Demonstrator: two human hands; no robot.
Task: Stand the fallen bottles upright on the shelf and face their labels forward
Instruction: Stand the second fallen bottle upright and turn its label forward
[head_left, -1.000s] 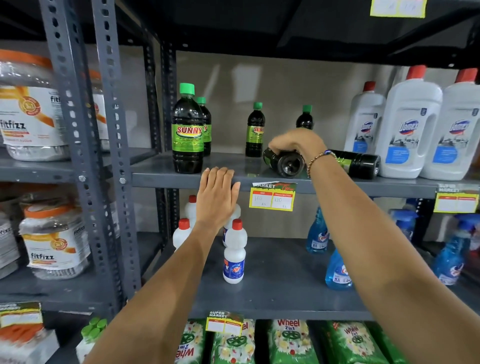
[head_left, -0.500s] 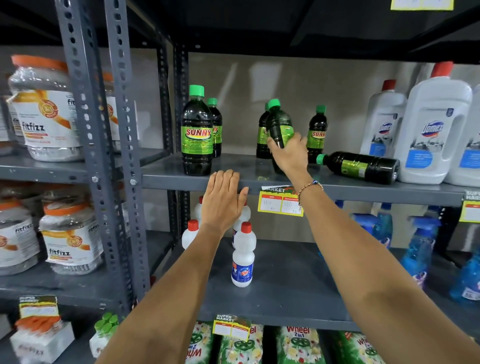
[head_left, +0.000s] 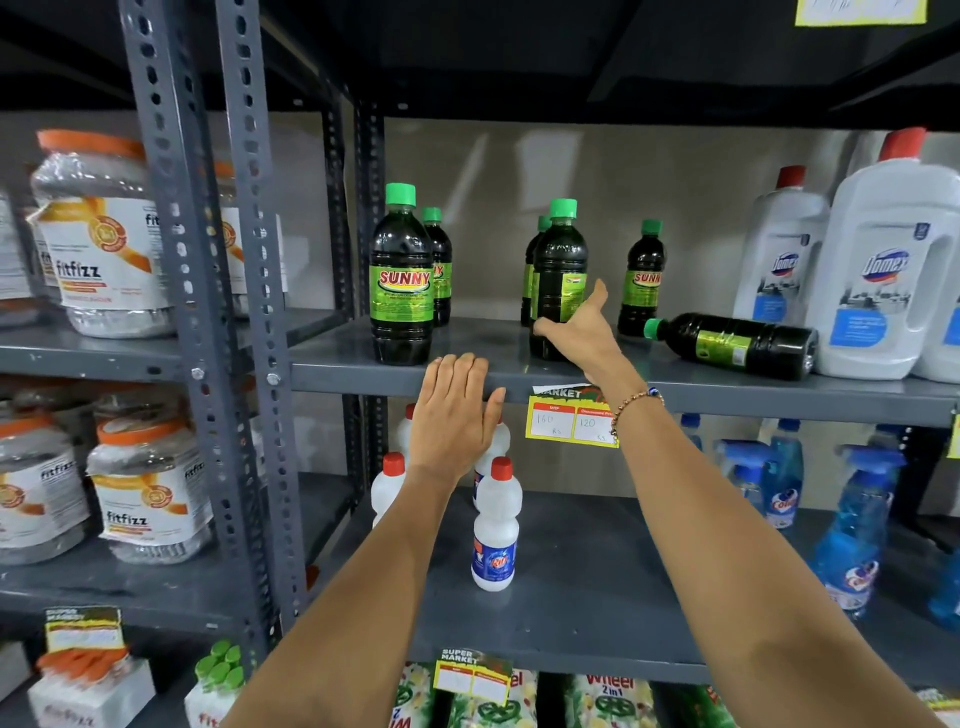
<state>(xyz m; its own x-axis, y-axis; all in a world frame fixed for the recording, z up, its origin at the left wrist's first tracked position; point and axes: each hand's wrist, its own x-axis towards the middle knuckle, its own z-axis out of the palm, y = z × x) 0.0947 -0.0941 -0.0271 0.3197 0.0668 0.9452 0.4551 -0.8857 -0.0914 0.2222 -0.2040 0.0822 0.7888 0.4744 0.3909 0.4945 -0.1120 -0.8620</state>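
Grey steel shelf (head_left: 675, 382), middle tier, perforated uprights at left. On it, far right: two large white Domex jugs (head_left: 893, 270) with red caps, upright.

Dark bottles with green caps and green SUNNY labels spread along the tier. Left front bottle (head_left: 401, 275) upright, label square to the viewer, a second one just behind it. Centre bottle (head_left: 558, 275) upright near the shelf's front edge, but its label is turned off to the right, only the label's edge showing; another bottle stands close behind it on the left. Further right, near the back, a smaller-looking upright bottle (head_left: 643, 278) shows part of its label.

Fallen bottle (head_left: 732, 343) lies on its side between that one and the jugs, cap pointing left, base touching the nearest jug, label facing up and forward.

Right hand (head_left: 582, 327), beaded bracelet on wrist, grips the centre bottle low on its body, thumb raised against the label side.

Left hand (head_left: 457, 415) open and flat, fingertips resting on the shelf's front lip, holding nothing.

Yellow price tag (head_left: 569, 423) hangs under the lip, between the two wrists.
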